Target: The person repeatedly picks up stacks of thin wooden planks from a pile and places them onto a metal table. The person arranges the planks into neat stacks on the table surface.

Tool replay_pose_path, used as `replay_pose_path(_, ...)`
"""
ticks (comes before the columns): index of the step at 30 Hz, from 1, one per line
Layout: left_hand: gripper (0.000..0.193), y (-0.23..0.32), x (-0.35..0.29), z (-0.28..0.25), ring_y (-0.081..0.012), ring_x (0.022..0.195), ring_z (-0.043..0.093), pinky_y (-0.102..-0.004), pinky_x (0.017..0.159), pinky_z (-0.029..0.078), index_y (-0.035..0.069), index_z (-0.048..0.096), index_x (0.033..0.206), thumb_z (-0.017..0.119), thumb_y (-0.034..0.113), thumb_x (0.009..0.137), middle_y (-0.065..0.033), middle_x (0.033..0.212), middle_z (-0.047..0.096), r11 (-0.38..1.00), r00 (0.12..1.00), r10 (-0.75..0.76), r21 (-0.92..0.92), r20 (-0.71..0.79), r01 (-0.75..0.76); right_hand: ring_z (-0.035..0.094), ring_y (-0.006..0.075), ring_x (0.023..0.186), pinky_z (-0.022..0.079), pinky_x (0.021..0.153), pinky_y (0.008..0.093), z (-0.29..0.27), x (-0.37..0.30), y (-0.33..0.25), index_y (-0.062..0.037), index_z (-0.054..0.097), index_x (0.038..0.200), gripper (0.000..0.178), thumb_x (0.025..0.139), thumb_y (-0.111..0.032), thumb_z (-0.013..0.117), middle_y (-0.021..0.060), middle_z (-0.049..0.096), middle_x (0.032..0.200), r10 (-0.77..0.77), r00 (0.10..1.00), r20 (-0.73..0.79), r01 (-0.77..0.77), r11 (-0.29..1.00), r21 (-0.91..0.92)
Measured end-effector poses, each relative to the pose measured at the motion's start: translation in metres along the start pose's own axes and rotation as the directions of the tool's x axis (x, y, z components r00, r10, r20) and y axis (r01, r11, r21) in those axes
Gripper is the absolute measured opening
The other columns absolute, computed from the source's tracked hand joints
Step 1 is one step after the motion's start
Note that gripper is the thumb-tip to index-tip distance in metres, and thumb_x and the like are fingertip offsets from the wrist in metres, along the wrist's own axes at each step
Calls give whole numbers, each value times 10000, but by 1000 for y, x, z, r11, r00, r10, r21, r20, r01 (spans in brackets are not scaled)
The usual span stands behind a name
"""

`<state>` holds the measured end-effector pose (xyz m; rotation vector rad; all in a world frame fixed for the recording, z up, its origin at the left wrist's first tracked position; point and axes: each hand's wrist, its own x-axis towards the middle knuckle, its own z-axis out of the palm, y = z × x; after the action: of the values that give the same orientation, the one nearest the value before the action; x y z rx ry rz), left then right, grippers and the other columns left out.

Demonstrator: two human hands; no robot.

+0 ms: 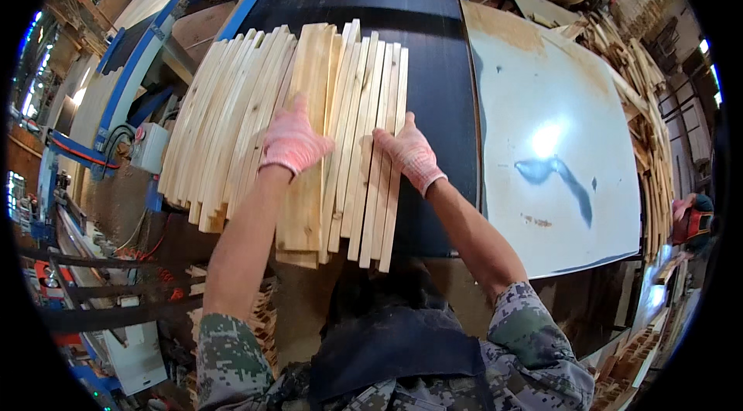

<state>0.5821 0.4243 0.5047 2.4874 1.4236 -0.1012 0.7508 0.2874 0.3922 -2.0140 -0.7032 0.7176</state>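
Observation:
A row of pale wooden strips (232,117) lies side by side on a dark conveyor belt, their near ends uneven and jutting past its front edge. Among them sits a wider board (300,210), raised a little above its neighbours. My left hand (296,138), in a pink-and-white knit glove, rests on this board with thumb and forefinger spread apart. At the row's right side, my gloved right hand (410,152) grips the outermost narrow strips (377,202), thumb across their tops and fingers at the outer edge. The undersides of both hands are hidden.
The dark belt (441,86) runs away from me between blue frame rails (248,5). To the right stands a pale sheet-topped table (573,202), with piled wood scraps (646,117) beyond it. A grey control box (149,146) and cables are at the left.

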Motion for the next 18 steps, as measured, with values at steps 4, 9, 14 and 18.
replay_pose_path(4,1060,-54,33,2,-375,1357,556,-434,1129,472,3,316,1617,862,262,746,-280,1499,523,958,996,84,-276,10,-78,573,361,1376,448,1124,372,6,-16,2,112,320,1559,914,937,-417,729,305,591,1443,-130,969,211,46,931,361)
replay_pose_path(9,984,-67,41,-8,-306,1243,626,-393,1056,526,-11,357,1605,815,205,761,-203,1433,587,636,992,107,-771,71,-13,556,262,1292,439,1124,338,7,-23,16,67,267,1620,857,977,-255,732,221,580,1398,-209,973,-99,231,899,373)
replay_pose_path(14,883,-28,23,-11,-266,1140,670,-365,977,574,-15,414,1570,766,286,819,-172,1325,644,320,942,329,-947,71,-40,596,139,1090,549,904,299,-14,-74,-30,21,315,1627,789,1016,-277,715,57,622,1270,-271,930,248,45,754,655)
replay_pose_path(18,901,1,21,6,-261,1161,654,-380,999,550,-30,398,1565,780,294,817,-189,1361,615,317,953,300,-946,40,-60,603,159,1063,543,898,314,1,-103,-38,-22,108,1683,1002,1006,-481,686,51,603,1216,-358,829,430,-154,594,790)
